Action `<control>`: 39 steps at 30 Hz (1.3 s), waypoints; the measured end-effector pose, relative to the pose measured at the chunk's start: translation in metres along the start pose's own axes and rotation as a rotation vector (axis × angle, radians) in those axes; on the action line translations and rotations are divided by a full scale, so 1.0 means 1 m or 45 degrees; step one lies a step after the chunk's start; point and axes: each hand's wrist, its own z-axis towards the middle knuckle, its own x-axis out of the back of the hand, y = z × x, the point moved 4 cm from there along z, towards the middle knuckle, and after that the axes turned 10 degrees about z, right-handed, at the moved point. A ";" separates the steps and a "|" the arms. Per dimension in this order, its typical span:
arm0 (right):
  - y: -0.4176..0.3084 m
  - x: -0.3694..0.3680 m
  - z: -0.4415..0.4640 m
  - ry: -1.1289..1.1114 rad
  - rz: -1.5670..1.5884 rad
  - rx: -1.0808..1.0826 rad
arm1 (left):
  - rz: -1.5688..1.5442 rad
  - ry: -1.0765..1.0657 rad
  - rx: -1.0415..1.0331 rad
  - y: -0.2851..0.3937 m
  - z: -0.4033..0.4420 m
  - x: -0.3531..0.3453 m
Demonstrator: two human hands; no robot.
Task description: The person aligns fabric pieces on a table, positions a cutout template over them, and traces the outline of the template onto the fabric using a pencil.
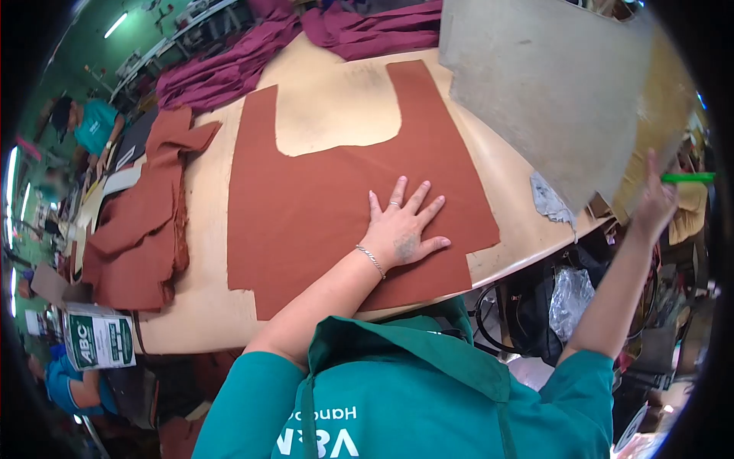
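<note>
My left hand [405, 229] lies flat with its fingers spread on a rust-brown cut fabric piece [321, 222], near its right side. This piece has a wide U-shaped notch at the top and rests on the pale table [206, 176]. At the far right, my right hand [654, 200] is raised at the lower edge of a large grey translucent sheet [543, 84] with a yellowish band. A green pen-like object [688, 177] sticks out from my right hand, its fingers closed around it. Part of the sheet hangs over the table's right side.
Stacked rust-brown fabric [138, 237] lies at the left. Maroon fabric [229, 73] is heaped along the back. A grey rag [550, 200] sits by the right edge. An ABC-labelled packet [99, 340] hangs at the lower left. Co-workers [95, 126] [76, 386] are at the left.
</note>
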 end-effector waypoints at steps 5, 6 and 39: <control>0.066 0.098 0.008 -0.087 -0.403 -0.042 | -0.026 0.148 0.196 -0.023 -0.027 0.016; 0.038 0.091 0.003 0.207 0.387 -0.203 | -0.030 0.138 0.252 -0.035 -0.035 0.019; -0.024 -0.098 -0.136 -0.708 0.126 -0.758 | -1.616 0.705 0.606 -0.201 -0.173 0.076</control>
